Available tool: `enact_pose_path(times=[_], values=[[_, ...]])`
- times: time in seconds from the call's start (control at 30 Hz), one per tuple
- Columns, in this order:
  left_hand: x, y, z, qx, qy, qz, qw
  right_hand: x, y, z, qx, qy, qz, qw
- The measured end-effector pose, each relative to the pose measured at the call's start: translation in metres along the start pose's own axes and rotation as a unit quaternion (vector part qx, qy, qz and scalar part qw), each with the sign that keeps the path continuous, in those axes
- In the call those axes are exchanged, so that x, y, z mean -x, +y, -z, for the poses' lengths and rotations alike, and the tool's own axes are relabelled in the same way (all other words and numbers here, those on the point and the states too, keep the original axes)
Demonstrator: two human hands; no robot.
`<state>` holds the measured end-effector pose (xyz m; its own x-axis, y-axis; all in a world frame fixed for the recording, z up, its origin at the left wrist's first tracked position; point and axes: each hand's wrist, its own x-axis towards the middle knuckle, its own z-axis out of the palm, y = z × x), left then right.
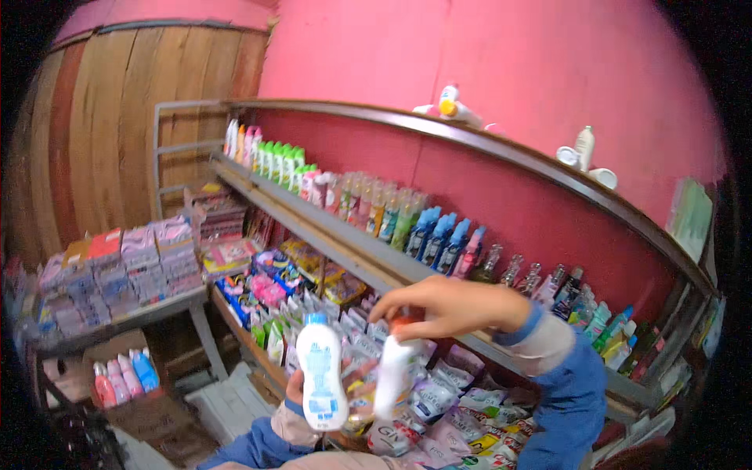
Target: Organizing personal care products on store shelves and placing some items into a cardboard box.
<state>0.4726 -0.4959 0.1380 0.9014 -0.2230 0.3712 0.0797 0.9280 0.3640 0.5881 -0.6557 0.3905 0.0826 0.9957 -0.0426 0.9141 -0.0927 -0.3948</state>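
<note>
Against the left hand (295, 387), a white bottle (334, 379) with blue-printed label (318, 357).

The right arm (572, 368) rises from the lower edge in a blue sleeve (568, 403) with a pale cuff (536, 342), then bends leftward at the wrist (507, 308); the right hand (446, 303) is held palm down, its fingers (385, 304) curled downward, thumb underneath, in a pinching grip from above; the left arm (254, 448) enters lower down, in a similar blue sleeve; the left hand (295, 388) sits near the right one and below it, gripping, its palm mostly hidden.
</note>
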Motion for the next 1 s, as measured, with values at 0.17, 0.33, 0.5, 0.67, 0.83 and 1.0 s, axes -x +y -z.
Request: enact_pose_path(times=[0.17, 0.33, 0.5, 0.67, 0.83, 1.0], values=[[0.014, -0.003, 0.048, -0.082, 0.136, -0.145, 0.977, -0.058, 0.059, -0.029, -0.030, -0.048, -0.019, 0.998], [0.008, 0.032, 0.058, -0.198, 0.078, -0.184, 0.960, -0.116, 0.085, -0.057, -0.046, -0.082, -0.058, 0.994], [0.015, 0.104, 0.187, 0.040, 0.006, -0.107, 0.993, -0.194, 0.082, -0.055, -0.029, -0.086, -0.055, 0.994], [0.010, 0.202, 0.232, 0.044, -0.001, -0.060, 0.997, -0.253, 0.074, 0.008, 0.242, 0.105, -0.003, 0.965], [-0.022, 0.278, 0.248, 0.057, -0.022, 0.004, 0.998, -0.196, 0.031, 0.137, 0.444, 0.624, 0.009, 0.643], [-0.040, 0.321, 0.246, 0.083, -0.033, 0.090, 0.992, -0.116, 0.041, 0.186, 0.549, 0.632, -0.150, 0.527]])
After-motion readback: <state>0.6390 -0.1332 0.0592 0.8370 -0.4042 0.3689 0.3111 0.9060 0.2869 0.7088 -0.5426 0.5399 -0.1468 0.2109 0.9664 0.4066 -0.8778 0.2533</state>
